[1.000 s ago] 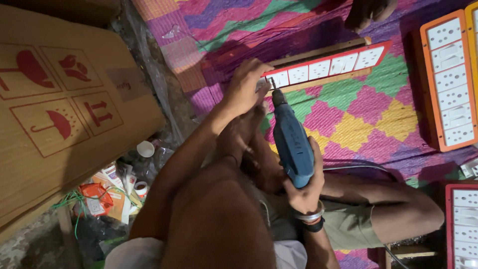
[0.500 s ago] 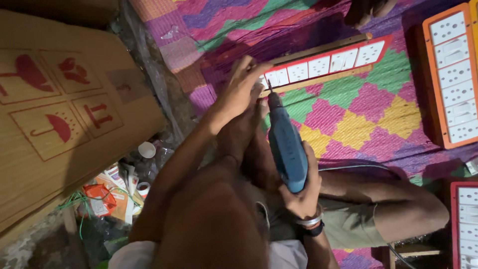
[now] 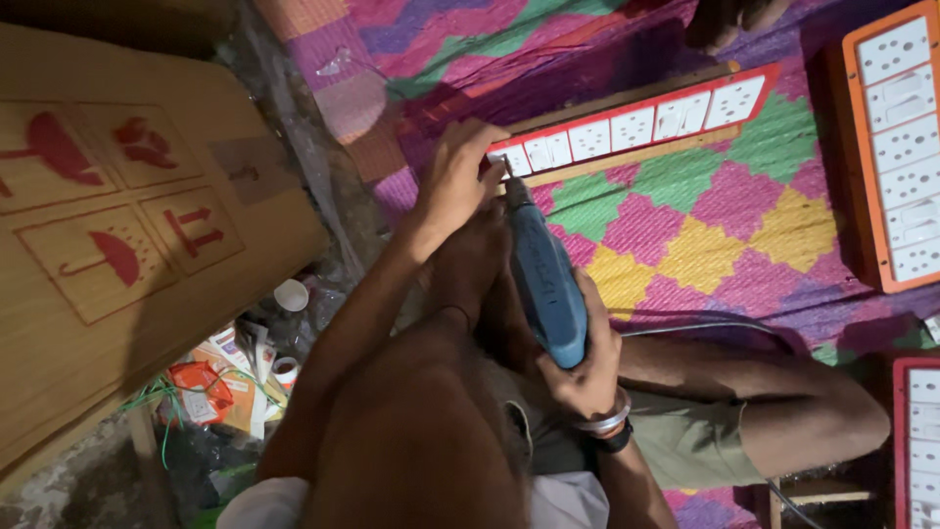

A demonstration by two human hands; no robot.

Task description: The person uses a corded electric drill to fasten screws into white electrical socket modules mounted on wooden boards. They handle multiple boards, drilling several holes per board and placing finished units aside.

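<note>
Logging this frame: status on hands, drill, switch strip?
Right hand gripping blue drill, bit at end of red-framed switch strip. Left hand steadying that end by the bit. Person's foot beside drill; nothing blocking the strip.

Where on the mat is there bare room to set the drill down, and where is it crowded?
The open patch is the patterned mat, bordered by the red socket strip above, the orange socket board at right and the leg below. Crowded: the strip's near end, where the left hand and the blue drill in the right hand meet, and the litter beside the cardboard box.
</note>
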